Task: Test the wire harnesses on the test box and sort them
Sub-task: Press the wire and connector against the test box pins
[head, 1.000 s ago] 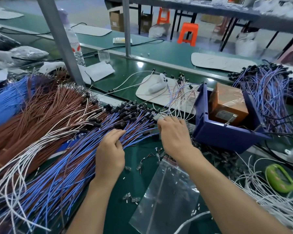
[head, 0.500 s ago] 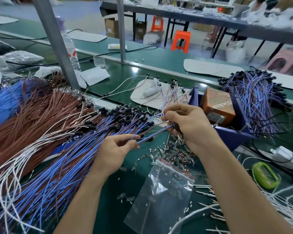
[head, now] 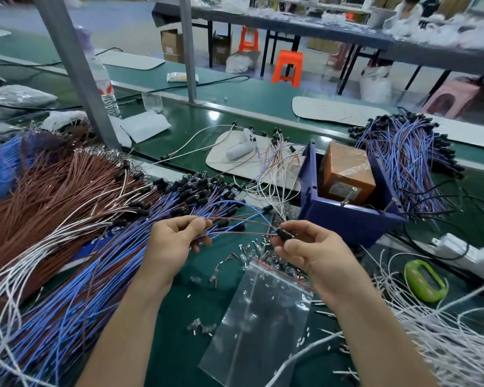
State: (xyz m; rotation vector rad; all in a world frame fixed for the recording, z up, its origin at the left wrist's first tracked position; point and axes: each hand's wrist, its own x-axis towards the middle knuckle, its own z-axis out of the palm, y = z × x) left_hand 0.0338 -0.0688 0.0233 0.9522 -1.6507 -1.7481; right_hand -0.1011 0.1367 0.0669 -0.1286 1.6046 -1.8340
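Green bench mat, factory line behind. A second ago both hands were down on the pile (head: 95,275); now we have one blue-red harness (head: 243,231) lifted and stretched between them. Left hand (head: 176,241) pinches the wires, right hand (head: 316,252) pinches the black connector (head: 285,235). Pile lies under and left of the left hand. Orange test box (head: 347,174) sits in a blue bin (head: 347,222) just beyond the right hand, untouched, so we judge testing comes next. Box label and the white letters on a blue sheet (head: 95,247) left of the left hand: unreadable
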